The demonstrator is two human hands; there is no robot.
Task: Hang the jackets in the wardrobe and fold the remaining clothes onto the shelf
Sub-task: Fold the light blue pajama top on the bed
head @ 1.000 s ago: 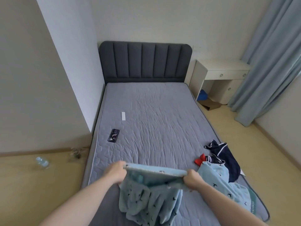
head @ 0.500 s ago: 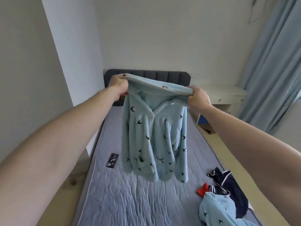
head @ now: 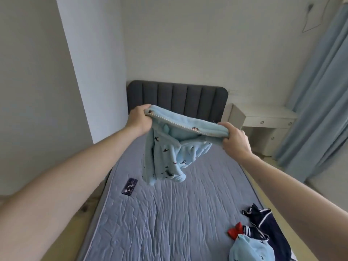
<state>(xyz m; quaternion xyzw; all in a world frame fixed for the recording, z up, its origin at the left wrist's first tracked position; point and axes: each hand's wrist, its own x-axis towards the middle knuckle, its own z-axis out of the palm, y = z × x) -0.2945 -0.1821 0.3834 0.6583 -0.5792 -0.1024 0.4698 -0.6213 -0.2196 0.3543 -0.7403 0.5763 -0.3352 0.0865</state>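
A light blue fleece garment with small dark bird prints hangs in the air above the bed. My left hand grips one end of its trimmed edge, and my right hand grips the other end. The fabric below is bunched and swung toward the headboard. At the bed's lower right corner lie a second light blue printed piece and a navy garment with white stripes and a red bow.
The grey quilted mattress fills the middle, with a dark phone near its left edge. A dark headboard stands at the far end. A white desk and blue curtains are on the right.
Both hands lifted the blue garment off the bed and held it up high; now they have dropped somewhat lower, and the hanging fabric has swung forward and bunched.
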